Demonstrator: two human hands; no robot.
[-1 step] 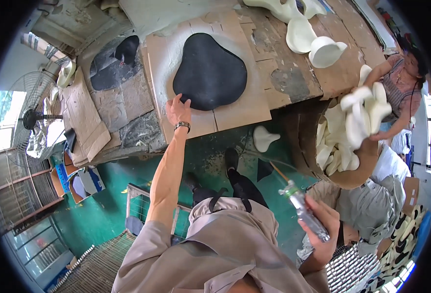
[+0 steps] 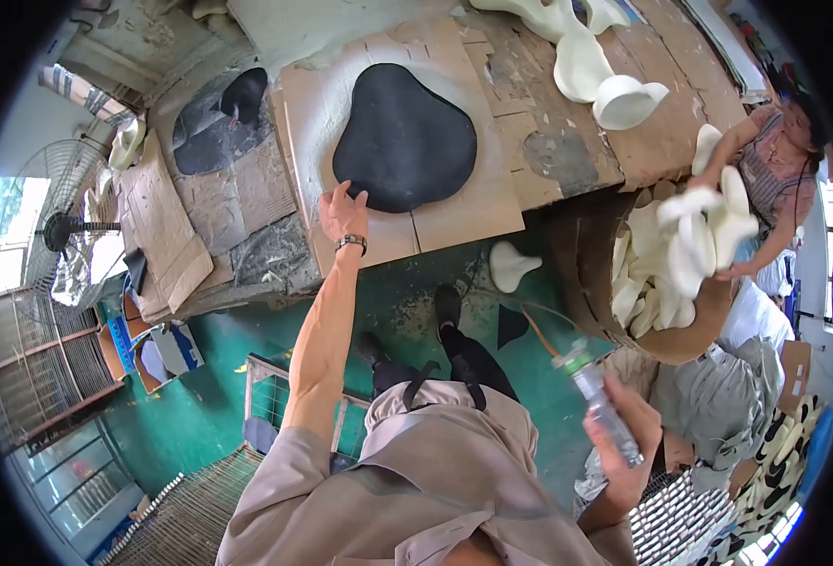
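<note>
Hiding part of one green-collared tool point(image 2: 594, 391): right hand point(image 2: 641, 441), clasped around it. Left hand point(image 2: 344, 217): loosely spread, fingertips at near edge of black pad point(image 2: 405, 140).

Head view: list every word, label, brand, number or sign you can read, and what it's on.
None can be read.
Black piece at the left hand: no lettering visible.
Silver, green-ended tool in the right hand: any marking is too blurred.
Brown box at far right: marks too small.
Blue-and-white box: too small to tell.
</note>
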